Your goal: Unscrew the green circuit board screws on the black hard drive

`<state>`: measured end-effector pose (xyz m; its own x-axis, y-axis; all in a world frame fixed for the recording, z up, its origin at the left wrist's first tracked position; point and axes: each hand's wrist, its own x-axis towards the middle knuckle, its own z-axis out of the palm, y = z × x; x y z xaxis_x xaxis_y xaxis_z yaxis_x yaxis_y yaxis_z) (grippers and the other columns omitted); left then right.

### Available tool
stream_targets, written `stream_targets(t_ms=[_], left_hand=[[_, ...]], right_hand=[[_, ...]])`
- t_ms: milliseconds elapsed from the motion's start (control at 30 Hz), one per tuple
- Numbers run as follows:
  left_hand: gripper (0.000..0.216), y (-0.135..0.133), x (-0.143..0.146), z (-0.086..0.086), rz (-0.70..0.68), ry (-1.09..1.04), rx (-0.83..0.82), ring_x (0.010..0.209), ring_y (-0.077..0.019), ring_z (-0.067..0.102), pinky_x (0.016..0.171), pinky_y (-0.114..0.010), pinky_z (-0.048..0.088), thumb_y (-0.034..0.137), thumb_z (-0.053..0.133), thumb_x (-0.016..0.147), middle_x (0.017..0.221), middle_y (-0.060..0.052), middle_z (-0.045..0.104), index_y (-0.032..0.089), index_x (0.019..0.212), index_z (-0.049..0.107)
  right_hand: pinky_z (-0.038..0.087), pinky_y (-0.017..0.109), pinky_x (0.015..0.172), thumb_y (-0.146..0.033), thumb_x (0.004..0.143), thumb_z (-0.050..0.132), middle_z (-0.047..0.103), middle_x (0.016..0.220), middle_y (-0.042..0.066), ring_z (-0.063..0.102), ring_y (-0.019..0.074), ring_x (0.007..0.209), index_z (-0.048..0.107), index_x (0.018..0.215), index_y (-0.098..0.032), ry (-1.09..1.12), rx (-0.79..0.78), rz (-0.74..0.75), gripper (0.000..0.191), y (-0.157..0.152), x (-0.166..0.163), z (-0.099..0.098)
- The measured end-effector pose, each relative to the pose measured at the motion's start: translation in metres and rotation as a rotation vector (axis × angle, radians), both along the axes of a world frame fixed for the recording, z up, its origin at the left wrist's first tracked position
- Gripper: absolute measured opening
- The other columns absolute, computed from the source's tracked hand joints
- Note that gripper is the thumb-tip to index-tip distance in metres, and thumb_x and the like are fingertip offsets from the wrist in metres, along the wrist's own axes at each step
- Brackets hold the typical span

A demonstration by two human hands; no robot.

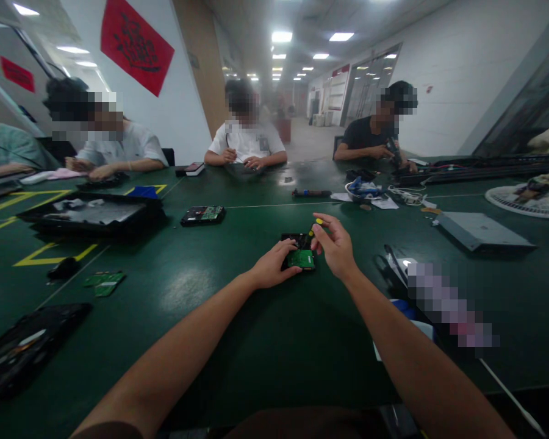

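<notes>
Device with exposed green circuitry (302,260) lies on the desk (238,341), the left hand (275,264) clamping its fingers and thumb around the left side. At the device's right, the right hand (337,245) holds its fingers pinched on a yellow-and-black screwdriver (312,232), tilted over the device's far part. A grey metal box (485,230) sits well apart, right of the device; loose green boards (105,281) lie far to its left.

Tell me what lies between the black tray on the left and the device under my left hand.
In the head view, another black device with green circuitry lies between them on the green tabletop, closer to the black tray than to your left hand.
</notes>
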<state>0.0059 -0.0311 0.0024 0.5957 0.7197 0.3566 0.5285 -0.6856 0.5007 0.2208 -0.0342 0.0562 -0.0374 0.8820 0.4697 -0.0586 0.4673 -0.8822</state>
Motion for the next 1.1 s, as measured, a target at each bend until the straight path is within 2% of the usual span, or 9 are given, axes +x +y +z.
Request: stream_targets(t_ms=[100,167,333,433,533,633,767,900,1100], left_hand=[[0.063,-0.0012,0.0008,0.0022,-0.002,0.002,-0.002,0.152,-0.0336,0.038,0.125,-0.057,0.036,0.049,0.069,0.092,0.156,-0.016,0.049,0.023,0.145,0.047],[0.064,-0.0015,0.001,0.0027,-0.003,0.004,-0.003,0.152,-0.0335,0.038,0.125,-0.057,0.036,0.05,0.069,0.092,0.155,-0.015,0.049,0.024,0.145,0.047],[0.065,-0.0002,0.0004,0.0015,-0.005,0.009,0.01,0.152,-0.0332,0.038,0.125,-0.055,0.035,0.051,0.069,0.092,0.155,-0.017,0.05,0.022,0.146,0.046],[0.066,0.001,0.0,0.0002,-0.009,0.007,0.004,0.152,-0.0333,0.038,0.125,-0.056,0.035,0.051,0.069,0.091,0.155,-0.016,0.05,0.023,0.146,0.047],[0.065,0.0018,0.0,-0.0012,-0.001,0.008,0.0,0.152,-0.0332,0.038,0.125,-0.056,0.036,0.051,0.07,0.091,0.155,-0.015,0.049,0.023,0.145,0.047],[0.065,0.0021,-0.0002,-0.0023,0.001,0.016,0.005,0.152,-0.0329,0.038,0.126,-0.056,0.035,0.052,0.069,0.091,0.156,-0.015,0.048,0.023,0.145,0.047],[0.066,0.0018,-0.0009,-0.0022,-0.004,0.024,0.021,0.153,-0.0325,0.037,0.126,-0.054,0.035,0.053,0.068,0.092,0.155,-0.016,0.049,0.021,0.146,0.046],[0.066,0.0013,-0.0009,-0.0012,-0.013,0.032,0.026,0.152,-0.0327,0.038,0.126,-0.055,0.035,0.054,0.066,0.093,0.154,-0.016,0.051,0.021,0.146,0.045],[0.066,0.0026,-0.0002,-0.0026,0.005,0.044,0.02,0.153,-0.0329,0.037,0.127,-0.055,0.033,0.055,0.066,0.093,0.156,-0.017,0.048,0.021,0.145,0.046]], right_hand=[[0.047,0.02,0.044,-0.052,0.088,0.074,0.068,0.103,0.002,0.065,0.0086,0.058,0.067,0.118,-0.025,0.083,-0.089,0.067,0.041,0.0,0.0007,0.0031],[0.051,0.021,0.048,-0.052,0.086,0.075,0.07,0.109,0.004,0.07,0.0109,0.064,0.067,0.114,-0.024,0.147,-0.153,0.112,0.04,-0.0009,0.0009,0.0052],[0.056,0.024,0.053,-0.055,0.091,0.069,0.074,0.107,0.005,0.073,0.014,0.068,0.063,0.109,-0.024,0.246,-0.252,0.217,0.036,-0.0023,0.0012,0.0077],[0.053,0.024,0.05,-0.055,0.092,0.067,0.074,0.104,0.005,0.071,0.0134,0.065,0.065,0.111,-0.024,0.255,-0.266,0.24,0.036,-0.0022,0.001,0.0079],[0.044,0.021,0.044,-0.054,0.092,0.068,0.072,0.099,0.004,0.065,0.0109,0.06,0.069,0.118,-0.023,0.232,-0.281,0.237,0.04,-0.0019,0.0016,0.0084],[0.038,0.02,0.041,-0.052,0.09,0.07,0.069,0.091,0.002,0.06,0.0092,0.056,0.072,0.112,-0.022,0.231,-0.3,0.234,0.037,-0.0017,0.0032,0.0091],[0.043,0.021,0.045,-0.05,0.088,0.074,0.074,0.107,0.004,0.066,0.0113,0.062,0.067,0.102,-0.022,0.273,-0.307,0.237,0.032,-0.0019,0.0045,0.0093],[0.05,0.024,0.05,-0.056,0.088,0.072,0.077,0.105,0.007,0.072,0.0158,0.068,0.064,0.102,-0.022,0.306,-0.355,0.277,0.038,-0.0011,0.0046,0.0087],[0.039,0.022,0.044,-0.056,0.089,0.07,0.074,0.1,0.004,0.061,0.01,0.06,0.071,0.112,-0.024,0.283,-0.354,0.279,0.04,0.0,0.0055,0.0088]])
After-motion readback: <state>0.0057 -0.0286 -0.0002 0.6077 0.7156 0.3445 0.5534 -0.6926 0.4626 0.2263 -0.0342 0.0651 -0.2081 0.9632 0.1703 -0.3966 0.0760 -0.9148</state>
